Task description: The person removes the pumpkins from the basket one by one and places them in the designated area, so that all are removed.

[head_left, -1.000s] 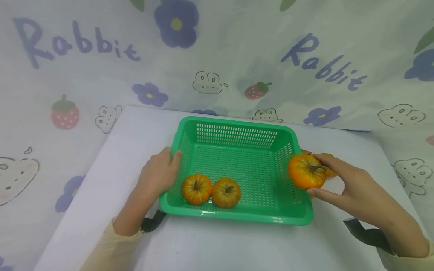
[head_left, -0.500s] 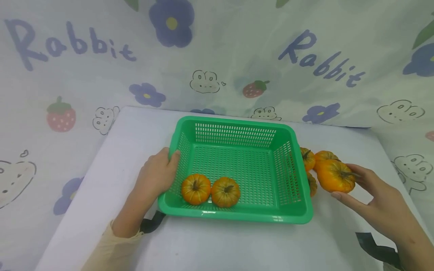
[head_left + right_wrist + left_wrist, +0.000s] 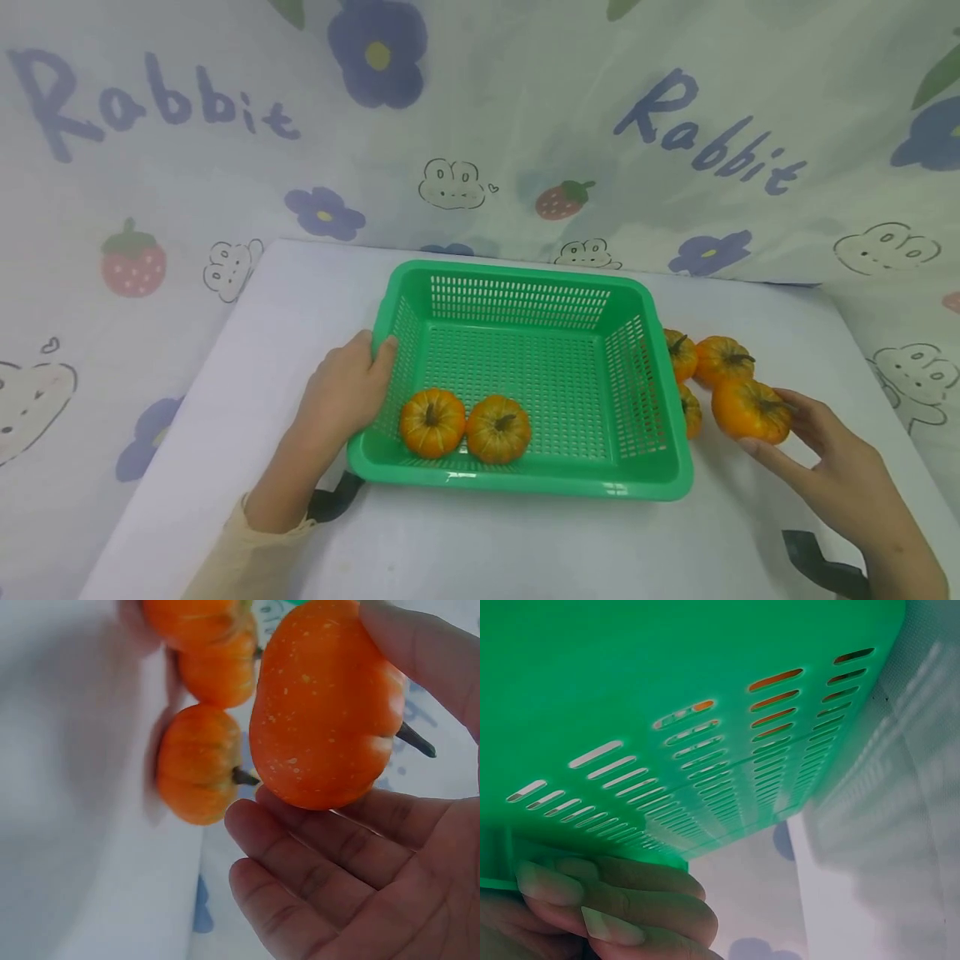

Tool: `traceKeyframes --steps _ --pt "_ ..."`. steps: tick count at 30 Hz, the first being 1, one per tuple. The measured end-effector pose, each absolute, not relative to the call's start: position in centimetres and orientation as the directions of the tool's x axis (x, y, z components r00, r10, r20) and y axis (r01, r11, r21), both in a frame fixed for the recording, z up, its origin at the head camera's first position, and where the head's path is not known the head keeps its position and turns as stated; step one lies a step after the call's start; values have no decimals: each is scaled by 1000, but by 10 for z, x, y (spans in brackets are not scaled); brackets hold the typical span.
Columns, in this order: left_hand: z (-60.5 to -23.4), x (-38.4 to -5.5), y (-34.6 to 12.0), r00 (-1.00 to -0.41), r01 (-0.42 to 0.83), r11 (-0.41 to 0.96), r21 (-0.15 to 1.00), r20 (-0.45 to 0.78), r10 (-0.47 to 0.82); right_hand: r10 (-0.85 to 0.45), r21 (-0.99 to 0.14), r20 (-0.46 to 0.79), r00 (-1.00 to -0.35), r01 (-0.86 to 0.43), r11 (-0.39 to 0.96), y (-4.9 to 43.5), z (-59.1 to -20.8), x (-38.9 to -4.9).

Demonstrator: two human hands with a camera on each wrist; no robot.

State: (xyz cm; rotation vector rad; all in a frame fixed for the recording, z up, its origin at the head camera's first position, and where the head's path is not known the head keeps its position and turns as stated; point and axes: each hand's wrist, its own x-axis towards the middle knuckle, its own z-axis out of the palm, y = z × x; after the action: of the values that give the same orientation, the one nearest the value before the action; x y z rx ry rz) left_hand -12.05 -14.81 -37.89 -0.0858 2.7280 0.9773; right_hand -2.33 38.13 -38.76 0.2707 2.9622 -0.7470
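Observation:
A green plastic basket (image 3: pixel 517 485) stands on the white table, and two small orange pumpkins, one at the left (image 3: pixel 432 423) and one beside it (image 3: pixel 498 429), lie in its near left part. My left hand (image 3: pixel 343 383) grips the basket's left rim, with its fingers (image 3: pixel 641 896) curled against the outer wall. To the right of the basket, my right hand (image 3: pixel 840 467) holds another small pumpkin (image 3: pixel 750 411) between thumb and fingers, its stem toward the palm. Whether this pumpkin touches the table is hard to tell.
Three more small pumpkins sit right of the basket: one by the rim (image 3: pixel 681 357), one behind the held pumpkin (image 3: pixel 723 360), and one partly hidden by the basket wall (image 3: pixel 691 411). A patterned cloth (image 3: pixel 495 108) hangs behind the white table (image 3: pixel 570 550).
My right hand has carried the pumpkin from the basket's right rim out to the right and lower, beside the other pumpkins. My left hand keeps its grip on the basket.

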Motion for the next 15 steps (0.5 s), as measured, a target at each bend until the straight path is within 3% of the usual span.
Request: traceKeyframes --steps 15 --pt "-378 -120 -149 -968 -143 773 618 -250 21 141 -479 -156 -978 200 855 385 -407 -28"
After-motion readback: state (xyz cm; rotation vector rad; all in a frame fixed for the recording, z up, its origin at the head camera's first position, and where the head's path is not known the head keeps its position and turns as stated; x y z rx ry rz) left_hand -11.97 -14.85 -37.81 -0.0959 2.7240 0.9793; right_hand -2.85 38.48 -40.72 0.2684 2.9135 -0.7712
